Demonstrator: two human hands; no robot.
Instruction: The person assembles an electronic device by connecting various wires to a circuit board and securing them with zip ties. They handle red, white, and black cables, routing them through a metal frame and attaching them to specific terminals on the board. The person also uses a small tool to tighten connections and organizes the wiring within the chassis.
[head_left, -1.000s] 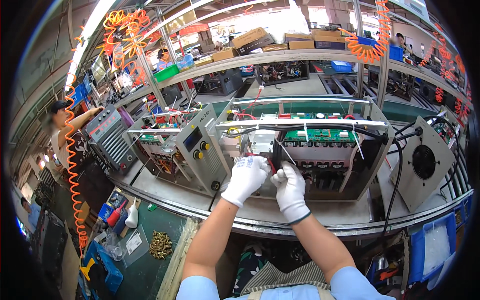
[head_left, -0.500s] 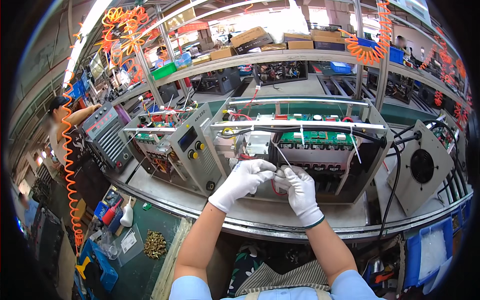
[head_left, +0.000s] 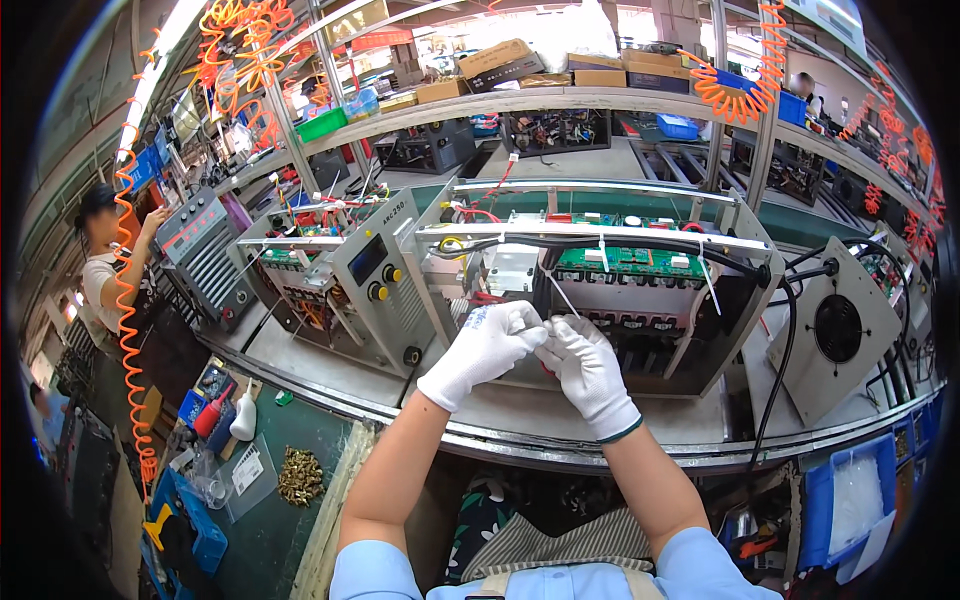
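Between gloved fingers (head_left: 535,335), small held item hidden.

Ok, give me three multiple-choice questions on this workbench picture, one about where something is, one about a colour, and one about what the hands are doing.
1. Where does the flat grey metal panel with the round black fan stand?
A. right of the open metal machine chassis
B. on the top shelf
C. left of the hands

2. What colour are the two round knobs on the grey front panel of the neighbouring unit?
A. blue
B. yellow
C. white

3. How are the white-gloved left hand and right hand placed?
A. far apart on the bench
B. fingertips together in front of the chassis
C. resting in the lap

Answers: 1 A, the fan panel leans at the right side of the open metal machine chassis. 2 B, both knobs show yellow. 3 B, the gloved fingertips meet, pinching something too small to tell.
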